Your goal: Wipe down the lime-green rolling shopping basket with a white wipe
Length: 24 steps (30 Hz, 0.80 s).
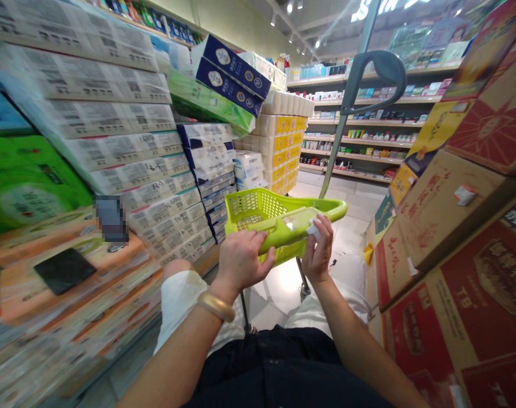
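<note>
Holding a lime-green basket point(245, 205) before my knees, near the centre of view, its rounded bar running from my left hand towards 2 o'clock. Left hand point(241, 262): fingers curled over the bar's near end, thumb below, only a small gap left between them. Right hand point(320, 249): fingertips drawn close to the thumb, pinching a white scrap point(313, 229) against the bar's edge. Paper or cloth, cannot tell.

Handling, my judgement: basket light for its bulk, stiff, hard to break. Smooth bar may slip under dry fingers; best hold is the thick rounded part, palm over, thumb under. Thin perforated wall probably flexes more. Scrap seems soft, nearly weightless, easily creased; fingertips suit it.

Materials: basket looks like moulded plastic, glossy on the bar, punched with rows of holes on the wall. A paler flat panel point(295, 220) sits along the bar, catching light. Gold-coloured bracelet point(216, 307), rounded and satiny, on my left wrist. At 8 o'clock, a dark flat slab point(65, 271) lies on soft orange packs point(20, 292). At 10 o'clock, film-wrapped white packs point(109, 85), wrinkled and shiny. At 3 o'clock, matt cardboard cartons point(462, 198), square-edged.
</note>
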Available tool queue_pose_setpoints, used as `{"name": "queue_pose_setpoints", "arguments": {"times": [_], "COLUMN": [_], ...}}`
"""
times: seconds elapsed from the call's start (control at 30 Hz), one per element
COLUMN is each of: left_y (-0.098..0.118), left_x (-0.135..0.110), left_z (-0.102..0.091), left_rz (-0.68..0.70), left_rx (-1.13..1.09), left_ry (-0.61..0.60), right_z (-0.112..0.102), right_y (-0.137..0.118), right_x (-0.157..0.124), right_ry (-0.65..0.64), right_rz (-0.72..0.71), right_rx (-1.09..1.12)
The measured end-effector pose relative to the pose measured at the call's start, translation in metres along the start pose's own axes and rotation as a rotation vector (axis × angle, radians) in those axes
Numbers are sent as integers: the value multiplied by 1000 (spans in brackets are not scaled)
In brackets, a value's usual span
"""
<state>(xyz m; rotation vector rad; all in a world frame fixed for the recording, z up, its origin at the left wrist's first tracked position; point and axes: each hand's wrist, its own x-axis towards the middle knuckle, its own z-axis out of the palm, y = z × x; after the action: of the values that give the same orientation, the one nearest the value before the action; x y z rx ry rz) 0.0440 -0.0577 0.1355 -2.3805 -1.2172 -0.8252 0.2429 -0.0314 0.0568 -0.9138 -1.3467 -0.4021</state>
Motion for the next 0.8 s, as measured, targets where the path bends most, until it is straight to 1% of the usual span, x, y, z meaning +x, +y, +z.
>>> {"name": "queue_pose_setpoints", "arguments": {"times": [0.07,0.13,0.17,0.23,0.3,0.33,0.4,0.47,0.53,0.6,0.7,0.8], "left_y": [1,3,3,3,2,1,0,0,1,2,4,4], "left_x": [0,1,1,1,1,1,0,0,0,1,1,1], "left_z": [0,1,1,1,0,0,0,0,1,1,1,1], "left_rz": [-9,-18,-22,-25,-24,-23,-19,-10,-3,-6,-18,-18], "left_rx": [-3,-1,-1,-2,0,4,11,14,13,13,8,9], "left_ry": [-4,-3,0,5,7,9,12,17,17,13,6,15], "right_z": [3,8,11,16,17,17,13,8,4,2,6,12], "right_y": [0,-9,-16,-31,-40,-41,-35,-22,-9,-4,-13,-32], "right_x": [3,3,1,-4,-10,-12,-14,-12,-7,-2,1,-4], "right_ry": [65,108,107,65,-8,-43,-91,-87,-33,38,86,39], "right_rz": [83,136,144,115,45,5,-64,-92,-58,15,95,68], "right_rx": [14,19,16,10,8,4,-9,-13,-1,14,24,26]}}
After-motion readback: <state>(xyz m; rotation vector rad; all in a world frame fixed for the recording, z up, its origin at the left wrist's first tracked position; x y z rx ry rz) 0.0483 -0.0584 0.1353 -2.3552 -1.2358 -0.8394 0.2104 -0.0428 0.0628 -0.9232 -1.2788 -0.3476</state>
